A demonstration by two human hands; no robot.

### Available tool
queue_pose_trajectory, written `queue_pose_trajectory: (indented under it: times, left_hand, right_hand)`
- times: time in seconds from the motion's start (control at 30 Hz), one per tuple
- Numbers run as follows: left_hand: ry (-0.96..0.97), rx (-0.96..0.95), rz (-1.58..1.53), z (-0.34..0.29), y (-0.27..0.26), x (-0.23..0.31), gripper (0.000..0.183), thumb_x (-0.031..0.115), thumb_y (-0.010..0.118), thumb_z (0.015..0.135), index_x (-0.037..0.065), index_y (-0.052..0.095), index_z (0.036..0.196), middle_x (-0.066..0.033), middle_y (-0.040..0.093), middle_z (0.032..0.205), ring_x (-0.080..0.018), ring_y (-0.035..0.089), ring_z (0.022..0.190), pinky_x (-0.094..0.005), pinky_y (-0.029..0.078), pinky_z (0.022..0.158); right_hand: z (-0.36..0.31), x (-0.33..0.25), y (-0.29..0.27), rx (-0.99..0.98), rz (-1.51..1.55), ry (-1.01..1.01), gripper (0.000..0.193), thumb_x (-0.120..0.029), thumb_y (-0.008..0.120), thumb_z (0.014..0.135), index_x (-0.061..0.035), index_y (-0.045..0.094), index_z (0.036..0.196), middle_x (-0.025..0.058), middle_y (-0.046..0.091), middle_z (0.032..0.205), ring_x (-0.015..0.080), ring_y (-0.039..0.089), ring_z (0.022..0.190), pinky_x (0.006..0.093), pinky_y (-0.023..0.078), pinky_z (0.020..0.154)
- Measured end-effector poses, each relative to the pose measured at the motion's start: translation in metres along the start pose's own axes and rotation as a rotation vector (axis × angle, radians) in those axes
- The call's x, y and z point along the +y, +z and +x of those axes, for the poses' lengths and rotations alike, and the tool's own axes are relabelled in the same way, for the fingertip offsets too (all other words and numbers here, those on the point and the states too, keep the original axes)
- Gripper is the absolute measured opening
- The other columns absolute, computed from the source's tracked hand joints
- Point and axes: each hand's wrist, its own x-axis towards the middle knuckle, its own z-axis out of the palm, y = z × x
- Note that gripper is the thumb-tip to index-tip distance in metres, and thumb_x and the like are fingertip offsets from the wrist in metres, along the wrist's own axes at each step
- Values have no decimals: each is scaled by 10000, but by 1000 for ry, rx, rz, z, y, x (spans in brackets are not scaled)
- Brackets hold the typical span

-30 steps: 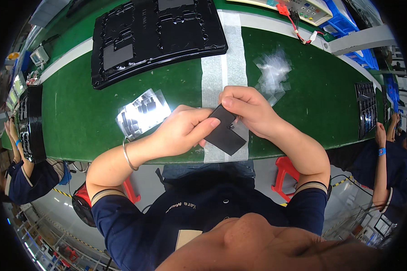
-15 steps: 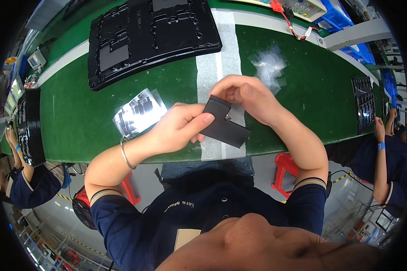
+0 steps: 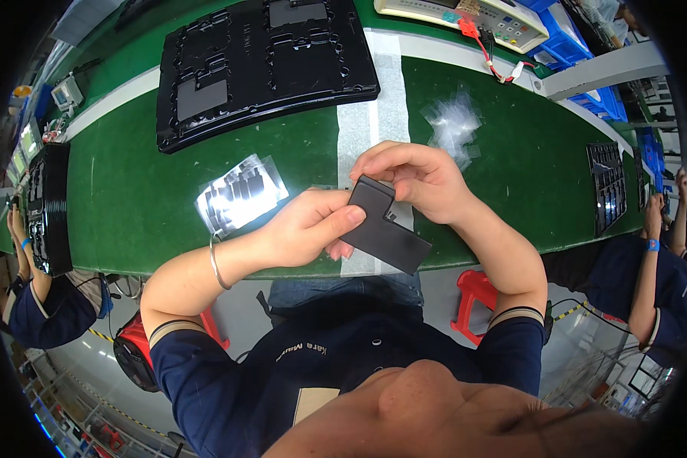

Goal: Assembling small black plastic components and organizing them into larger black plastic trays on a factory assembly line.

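Observation:
A flat black L-shaped part (image 3: 385,233) is held tilted above the near edge of the green table. My left hand (image 3: 317,225) is closed on its left side, thumb on top and fingers underneath. My right hand (image 3: 424,179) curls over its upper end, fingertips at the top edge and thumb by the inner notch. A small connector or lead shows in that notch. Left of the hands lies a stack of shiny clear film sheets with dark shapes (image 3: 240,195). Loose clear film pieces (image 3: 454,126) lie beyond my right hand.
A stack of black moulded trays (image 3: 267,72) with grey L-shaped pieces stands at the far left. A pale strip (image 3: 374,91) crosses the green table. Behind are a tester (image 3: 473,23) with red leads and blue bins (image 3: 565,38). Co-workers' trays (image 3: 607,187) stand at both sides.
The black part and both hands have shifted slightly nearer to me in the picture. My right thumb has moved in toward the part's notch. The view has shifted a little.

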Motion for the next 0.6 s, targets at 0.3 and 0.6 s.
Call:
queue_pose_trajectory:
  times: [0.3,0.6]
  left_hand:
    - [48,-28,76,0,5,-2,285,237,425,927,-8,565,885,-28,573,636,-71,557,552,-214,452,492]
    - [94,230,365,4,8,3,261,199,475,902,-27,575,817,-65,588,613,-112,584,512,-231,466,470]
  right_hand:
    - [-1,-11,3,-17,31,119,369,-277,588,824,-13,542,1077,151,545,1091,224,535,1004,338,434,861]
    - [-3,-17,-1,180,-367,303,205,-223,548,863,-36,565,782,-34,496,634,55,415,575,219,342,521]
